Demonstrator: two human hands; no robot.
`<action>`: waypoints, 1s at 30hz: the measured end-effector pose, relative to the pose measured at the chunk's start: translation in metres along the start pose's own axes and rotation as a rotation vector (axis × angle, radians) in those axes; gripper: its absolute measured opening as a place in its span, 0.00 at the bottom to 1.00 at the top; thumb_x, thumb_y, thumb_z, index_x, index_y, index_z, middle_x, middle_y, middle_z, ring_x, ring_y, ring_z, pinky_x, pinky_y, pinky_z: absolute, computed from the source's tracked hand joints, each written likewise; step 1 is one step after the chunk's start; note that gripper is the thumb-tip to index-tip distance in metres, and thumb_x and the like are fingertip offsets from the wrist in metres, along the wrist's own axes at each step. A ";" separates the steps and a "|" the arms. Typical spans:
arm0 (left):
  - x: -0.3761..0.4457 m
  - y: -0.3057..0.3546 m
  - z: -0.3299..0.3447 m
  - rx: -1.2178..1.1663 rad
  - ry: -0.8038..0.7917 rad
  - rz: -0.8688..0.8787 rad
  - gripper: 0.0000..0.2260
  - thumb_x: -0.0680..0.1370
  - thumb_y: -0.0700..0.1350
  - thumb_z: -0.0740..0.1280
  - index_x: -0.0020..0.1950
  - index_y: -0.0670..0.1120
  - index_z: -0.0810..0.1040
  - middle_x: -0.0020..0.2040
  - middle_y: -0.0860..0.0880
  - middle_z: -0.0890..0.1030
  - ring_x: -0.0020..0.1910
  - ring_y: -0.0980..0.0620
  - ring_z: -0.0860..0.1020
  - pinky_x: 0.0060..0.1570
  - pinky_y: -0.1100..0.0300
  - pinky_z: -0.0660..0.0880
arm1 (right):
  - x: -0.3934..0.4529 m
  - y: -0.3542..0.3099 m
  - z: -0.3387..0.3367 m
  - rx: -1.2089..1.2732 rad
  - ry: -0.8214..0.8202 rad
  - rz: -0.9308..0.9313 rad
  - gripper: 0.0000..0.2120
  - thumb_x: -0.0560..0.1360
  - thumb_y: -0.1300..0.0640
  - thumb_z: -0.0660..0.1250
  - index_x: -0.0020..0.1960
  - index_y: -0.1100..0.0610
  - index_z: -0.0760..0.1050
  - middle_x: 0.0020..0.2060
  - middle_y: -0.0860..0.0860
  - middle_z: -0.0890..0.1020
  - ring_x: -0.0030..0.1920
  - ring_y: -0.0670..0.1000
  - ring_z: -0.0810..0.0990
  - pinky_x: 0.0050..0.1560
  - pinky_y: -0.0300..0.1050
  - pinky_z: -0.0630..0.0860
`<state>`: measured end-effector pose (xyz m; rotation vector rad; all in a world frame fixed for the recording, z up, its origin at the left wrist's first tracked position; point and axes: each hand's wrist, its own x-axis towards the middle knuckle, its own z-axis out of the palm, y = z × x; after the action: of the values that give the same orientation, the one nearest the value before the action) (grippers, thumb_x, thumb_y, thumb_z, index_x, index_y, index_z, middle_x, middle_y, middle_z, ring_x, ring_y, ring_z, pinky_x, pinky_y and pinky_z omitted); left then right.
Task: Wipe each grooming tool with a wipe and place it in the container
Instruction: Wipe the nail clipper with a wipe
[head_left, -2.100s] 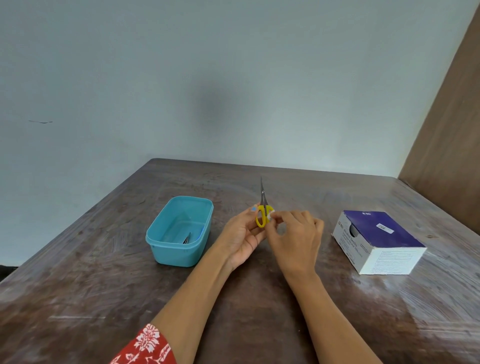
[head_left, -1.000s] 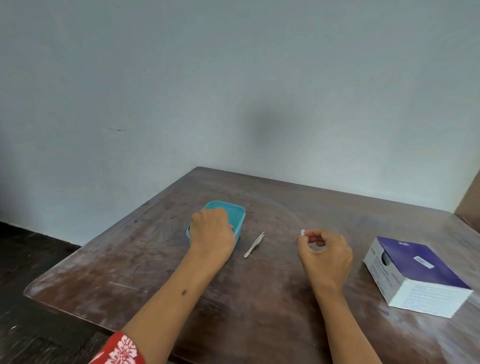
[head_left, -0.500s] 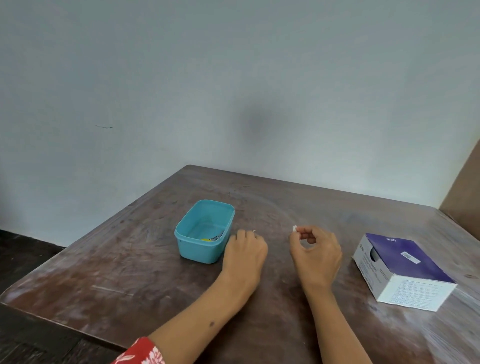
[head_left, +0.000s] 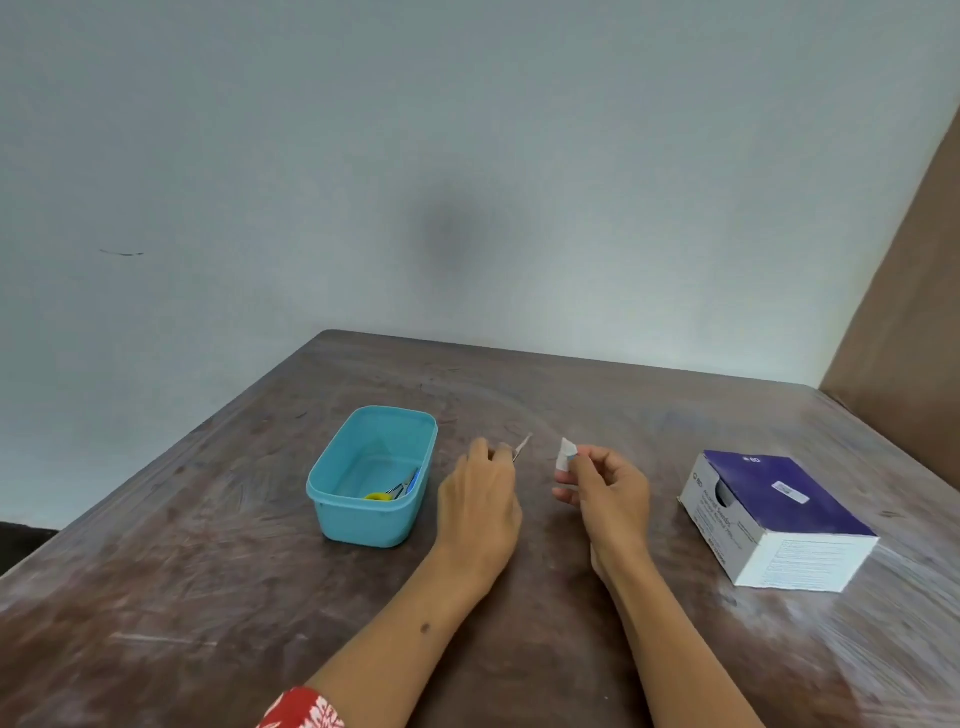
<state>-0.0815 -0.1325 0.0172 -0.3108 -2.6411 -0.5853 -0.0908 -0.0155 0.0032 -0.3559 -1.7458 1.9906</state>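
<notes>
- Sitting far left, the teal container (head_left: 371, 480) holds yellow-handled scissors (head_left: 390, 492) in its near right corner
- Left hand (head_left: 480, 501) pinches a slim pale tool (head_left: 521, 448) — its tip juts past the fingertips, away from the person
- Right hand (head_left: 605, 488) pinches a white wipe (head_left: 565, 454), just right of the tool, apart from it
- Purple-and-white box (head_left: 779, 519) lies far right on the table (head_left: 208, 597)

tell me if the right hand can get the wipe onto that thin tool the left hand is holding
Probably yes. The right hand pinches the wipe just beside the thin tool that the left hand holds up, with only open air between them.
</notes>
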 end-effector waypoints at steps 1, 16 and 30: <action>0.000 -0.002 0.002 -0.105 0.053 -0.006 0.12 0.79 0.40 0.59 0.62 0.46 0.72 0.53 0.48 0.72 0.47 0.51 0.75 0.44 0.61 0.72 | 0.001 0.000 0.000 0.010 -0.009 0.011 0.07 0.76 0.65 0.63 0.41 0.57 0.77 0.32 0.53 0.80 0.29 0.46 0.78 0.31 0.39 0.78; 0.007 -0.007 0.015 -0.699 0.138 -0.133 0.12 0.75 0.40 0.68 0.58 0.47 0.77 0.46 0.48 0.83 0.41 0.55 0.80 0.43 0.60 0.80 | 0.007 -0.004 0.006 0.253 -0.066 0.077 0.06 0.73 0.68 0.66 0.38 0.63 0.77 0.26 0.52 0.78 0.28 0.47 0.77 0.30 0.37 0.77; 0.007 -0.005 0.019 -0.836 -0.004 -0.179 0.14 0.71 0.35 0.70 0.55 0.45 0.80 0.42 0.54 0.81 0.41 0.61 0.79 0.43 0.72 0.76 | -0.009 0.004 0.016 -0.267 0.075 -0.233 0.05 0.72 0.61 0.70 0.45 0.54 0.83 0.36 0.46 0.84 0.37 0.38 0.81 0.42 0.33 0.75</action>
<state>-0.0964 -0.1275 0.0027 -0.3031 -2.2987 -1.7310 -0.0917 -0.0335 0.0011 -0.2938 -1.9126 1.5689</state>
